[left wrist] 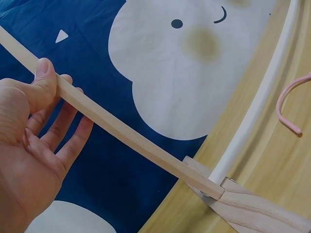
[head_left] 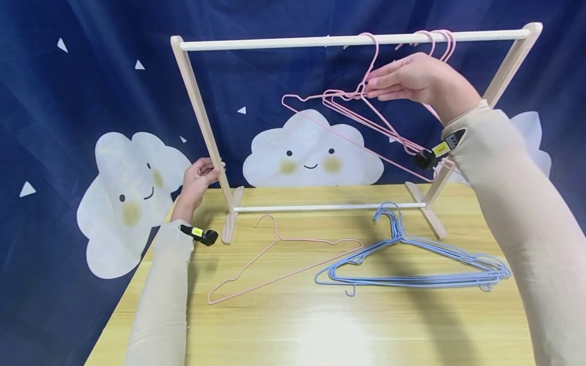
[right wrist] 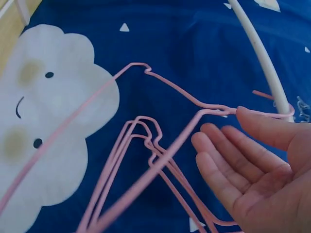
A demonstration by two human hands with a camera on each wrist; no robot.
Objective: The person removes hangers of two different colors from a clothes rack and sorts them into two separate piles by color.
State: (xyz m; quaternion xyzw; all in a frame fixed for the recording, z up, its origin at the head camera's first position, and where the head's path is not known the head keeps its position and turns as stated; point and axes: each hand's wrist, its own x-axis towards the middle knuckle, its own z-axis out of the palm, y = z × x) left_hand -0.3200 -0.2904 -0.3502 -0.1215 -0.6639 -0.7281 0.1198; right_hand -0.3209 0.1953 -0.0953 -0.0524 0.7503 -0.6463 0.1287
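My left hand [head_left: 197, 180] grips the left wooden post [left wrist: 112, 121] of a clothes rack, thumb on the near side and fingers behind. Up at the rack's white top bar [head_left: 274, 43], a pink hanger [head_left: 377, 51] has its hook over the bar. Beside that hanger's neck is my right hand [head_left: 407, 81], its fingers extended. The right wrist view shows the thumb right at the neck and the other fingers spread apart from the wire. Several more pink hangers [head_left: 452, 46] hang to the right, partly hidden behind this hand and forearm.
On the wooden table [head_left: 274, 330], one pink hanger [head_left: 284, 276] lies flat below the rack. A stack of blue hangers [head_left: 412, 281] lies to its right. The rack's lower white bar [head_left: 320, 207] and feet [head_left: 426, 211] stand behind them. A dark blue cloud-print curtain [head_left: 293, 15] hangs at the back.
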